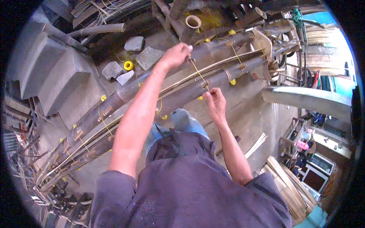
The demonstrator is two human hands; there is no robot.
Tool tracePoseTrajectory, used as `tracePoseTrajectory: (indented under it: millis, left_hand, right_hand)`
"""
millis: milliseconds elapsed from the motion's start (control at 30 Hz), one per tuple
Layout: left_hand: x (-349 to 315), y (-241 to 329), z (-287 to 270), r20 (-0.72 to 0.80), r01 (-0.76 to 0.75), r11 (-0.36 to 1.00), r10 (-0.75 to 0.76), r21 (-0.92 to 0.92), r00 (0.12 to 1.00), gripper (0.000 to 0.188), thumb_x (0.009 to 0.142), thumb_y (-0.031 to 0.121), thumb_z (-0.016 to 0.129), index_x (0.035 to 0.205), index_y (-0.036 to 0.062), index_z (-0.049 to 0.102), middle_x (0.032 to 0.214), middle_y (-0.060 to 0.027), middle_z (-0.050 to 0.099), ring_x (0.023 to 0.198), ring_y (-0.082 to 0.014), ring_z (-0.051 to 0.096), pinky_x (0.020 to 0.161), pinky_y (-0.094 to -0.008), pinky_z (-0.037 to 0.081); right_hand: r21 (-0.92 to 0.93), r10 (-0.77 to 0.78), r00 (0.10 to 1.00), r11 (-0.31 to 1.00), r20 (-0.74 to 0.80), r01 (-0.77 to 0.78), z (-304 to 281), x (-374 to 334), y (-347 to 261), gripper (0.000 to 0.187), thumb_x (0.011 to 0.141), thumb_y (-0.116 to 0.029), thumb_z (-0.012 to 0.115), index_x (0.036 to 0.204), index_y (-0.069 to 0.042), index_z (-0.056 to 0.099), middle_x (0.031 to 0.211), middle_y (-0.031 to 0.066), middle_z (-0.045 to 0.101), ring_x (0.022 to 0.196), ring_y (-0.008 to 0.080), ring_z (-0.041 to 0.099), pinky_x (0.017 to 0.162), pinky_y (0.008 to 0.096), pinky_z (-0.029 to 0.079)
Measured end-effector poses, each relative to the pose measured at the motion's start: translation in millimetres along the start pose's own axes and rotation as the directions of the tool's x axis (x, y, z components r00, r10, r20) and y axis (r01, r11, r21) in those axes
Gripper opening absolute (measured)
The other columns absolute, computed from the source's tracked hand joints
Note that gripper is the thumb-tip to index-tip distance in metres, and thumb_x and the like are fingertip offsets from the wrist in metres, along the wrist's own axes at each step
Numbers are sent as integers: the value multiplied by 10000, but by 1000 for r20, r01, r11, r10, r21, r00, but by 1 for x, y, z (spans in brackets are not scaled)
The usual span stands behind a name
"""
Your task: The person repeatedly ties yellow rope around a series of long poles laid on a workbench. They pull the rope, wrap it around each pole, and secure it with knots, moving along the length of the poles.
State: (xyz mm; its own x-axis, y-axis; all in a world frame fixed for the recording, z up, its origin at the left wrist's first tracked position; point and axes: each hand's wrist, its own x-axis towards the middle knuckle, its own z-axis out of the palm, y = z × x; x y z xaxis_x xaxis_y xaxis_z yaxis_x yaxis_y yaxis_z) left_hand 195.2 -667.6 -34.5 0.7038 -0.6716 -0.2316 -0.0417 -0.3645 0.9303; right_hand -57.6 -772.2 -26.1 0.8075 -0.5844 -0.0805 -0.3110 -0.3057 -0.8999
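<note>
Two long dark bamboo poles lie side by side in front of me, the far pole point(125, 91) and the near pole point(178, 95), running from lower left to upper right. Long thin split strips point(213, 67) lie between them. A yellow string point(198, 71) spans the poles, passing small wooden pegs point(206, 83). My left hand point(175, 57) reaches over to the far pole, its fingers closed beside a peg; what they pinch is hidden. At the near pole, my right hand point(216, 104) pinches the end of the string just below its peg.
Beyond the far pole lie several stone blocks point(150, 57) and a yellow roll of string point(129, 65). Concrete steps point(66, 76) rise at the left. A concrete ledge point(304, 95) juts in at the right, above split bamboo slats point(289, 178). An upright bamboo tube point(193, 22) stands at the back.
</note>
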Motion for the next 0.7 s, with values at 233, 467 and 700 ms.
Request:
tracePoseTrajectory:
  millis: [233,467,700]
  left_hand:
    - [47,-23,10,-320,71,997,-72,-15,945,246,923,306,641,948,74,563,762,31,527,662,-100,471,604,-273,431]
    - [-4,11,-60,-166,385,922,-387,-43,907,297,862,291,665,1001,30,639,994,-80,702,878,-164,667,782,-298,524]
    - [-127,33,-123,-302,121,991,-97,59,948,311,945,229,573,1145,-8,603,1083,-103,680,1020,-178,635,902,-309,478]
  right_hand:
    - [151,258,946,945,198,-289,0,-4,3,420,970,-291,534,644,-40,449,585,-40,389,583,67,360,510,295,316]
    - [-230,-245,969,945,-32,232,-38,1,-5,243,901,-229,589,1001,-33,693,913,115,649,903,276,613,814,375,481]
    - [-279,-330,569,623,753,730,-13,148,-76,156,857,-179,637,937,-54,684,892,124,667,861,360,621,764,435,495]
